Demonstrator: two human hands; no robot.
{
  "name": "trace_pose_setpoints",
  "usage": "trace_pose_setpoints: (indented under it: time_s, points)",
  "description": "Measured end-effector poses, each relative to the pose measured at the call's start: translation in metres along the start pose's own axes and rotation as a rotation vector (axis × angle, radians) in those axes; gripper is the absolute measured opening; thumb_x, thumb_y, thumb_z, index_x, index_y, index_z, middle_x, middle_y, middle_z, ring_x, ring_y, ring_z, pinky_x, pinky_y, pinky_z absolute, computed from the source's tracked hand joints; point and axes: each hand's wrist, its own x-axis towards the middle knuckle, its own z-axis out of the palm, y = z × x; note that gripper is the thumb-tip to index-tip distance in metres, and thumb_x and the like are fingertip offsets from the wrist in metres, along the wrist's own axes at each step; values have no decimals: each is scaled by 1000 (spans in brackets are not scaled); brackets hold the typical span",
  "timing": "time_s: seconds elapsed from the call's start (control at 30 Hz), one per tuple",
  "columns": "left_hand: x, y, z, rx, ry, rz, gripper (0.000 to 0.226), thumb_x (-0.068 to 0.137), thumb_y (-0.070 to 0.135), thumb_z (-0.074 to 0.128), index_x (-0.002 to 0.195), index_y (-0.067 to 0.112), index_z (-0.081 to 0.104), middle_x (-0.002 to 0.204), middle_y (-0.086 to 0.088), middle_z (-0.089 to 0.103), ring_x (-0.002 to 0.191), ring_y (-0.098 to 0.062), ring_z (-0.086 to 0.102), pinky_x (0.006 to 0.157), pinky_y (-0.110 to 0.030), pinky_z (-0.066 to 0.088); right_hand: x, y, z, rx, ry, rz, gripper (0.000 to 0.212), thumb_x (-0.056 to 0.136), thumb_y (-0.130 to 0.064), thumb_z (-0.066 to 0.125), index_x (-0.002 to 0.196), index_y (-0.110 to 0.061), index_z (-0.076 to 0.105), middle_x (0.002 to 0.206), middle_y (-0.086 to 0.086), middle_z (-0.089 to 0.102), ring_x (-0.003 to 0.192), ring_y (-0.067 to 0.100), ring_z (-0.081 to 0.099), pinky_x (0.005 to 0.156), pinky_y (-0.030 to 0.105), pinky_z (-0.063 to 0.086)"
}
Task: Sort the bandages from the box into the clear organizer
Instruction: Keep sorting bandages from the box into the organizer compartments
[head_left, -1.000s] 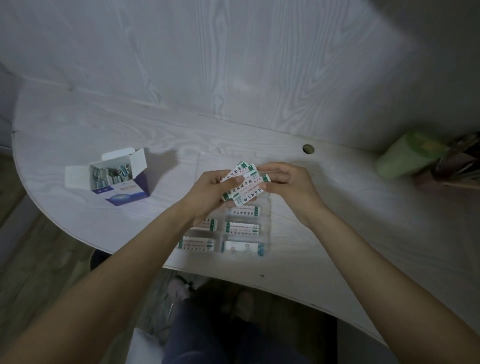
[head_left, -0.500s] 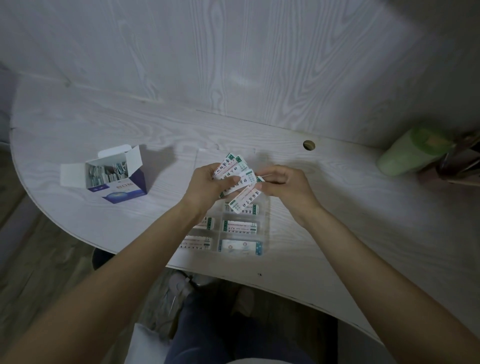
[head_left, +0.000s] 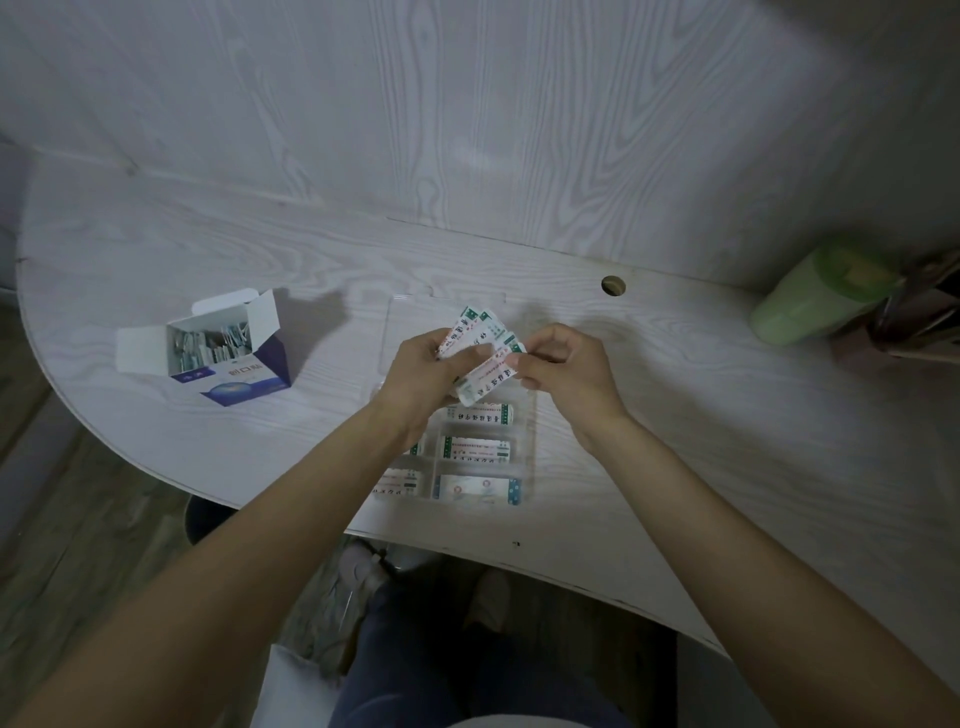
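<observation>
Since the earlier frame the fanned bandages sit slightly higher; left hand grips them, right hand pinches the lowest one's end above the clear organizer.

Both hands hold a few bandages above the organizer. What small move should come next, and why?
Probably the right hand should pull the one bandage it pinches free of the fan held in the left hand, then lower it into the organizer. That bandage already sticks out from the others, and the organizer lies directly below, with filled compartments at its near end.
</observation>
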Motion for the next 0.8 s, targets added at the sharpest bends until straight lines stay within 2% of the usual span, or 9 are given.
trace_pose_setpoints:
  time_s: [0.17, 0.33, 0.47, 0.57, 0.67, 0.8]
  points:
    - [-2, 1, 1, 51, 29, 27, 10, 91, 7, 61, 97, 10, 68, 85, -5, 70, 67, -14, 65, 58, -23, 56, -3, 0, -1, 22, 2, -12, 23, 82, 2, 69, 93, -15, 59, 91, 11, 68, 81, 16, 64, 63, 14, 52]
    - [-3, 2, 1, -1, 46, -7, 12, 83, 3, 69, 93, 9, 70, 83, -5, 72, 65, -14, 67, 58, -25, 57, -5, -2, 1, -18, -14, 2, 17, 84, 1, 67, 82, -16, 63, 84, 2, 67, 72, 11, 64, 65, 16, 54]
    - [-5, 2, -2, -8, 38, 3, 14, 81, 2, 70, 94, 7, 70, 86, -5, 72, 72, -16, 68, 69, -26, 57, -6, 0, 1, -27, 13, 19, 11, 85, -2, 66, 83, -11, 63, 80, -1, 68, 62, 5, 62, 62, 16, 53]
    - [-6, 2, -4, 7, 38, -4, 13, 82, 4, 70, 94, 9, 70, 92, -9, 72, 77, -21, 66, 77, -36, 55, -7, 2, 1, -23, 27, 31, 12, 85, -3, 67, 81, -13, 63, 80, -1, 67, 62, 5, 62, 62, 18, 53]
    - [-6, 1, -6, 9, 69, 5, 16, 84, 4, 68, 100, 7, 67, 93, -8, 71, 77, -20, 67, 73, -34, 56, -8, 2, 2, -32, 8, 43, 10, 85, -4, 68, 80, -10, 61, 81, 1, 69, 62, 5, 63, 61, 16, 52]
    - [-8, 2, -6, -46, 96, 16, 14, 84, 4, 68, 98, 7, 65, 92, -8, 71, 75, -18, 68, 60, -23, 57, -9, 1, 2, -52, 23, 34, 20, 86, -2, 65, 74, -11, 52, 83, 4, 70, 56, 2, 63, 54, 13, 48]
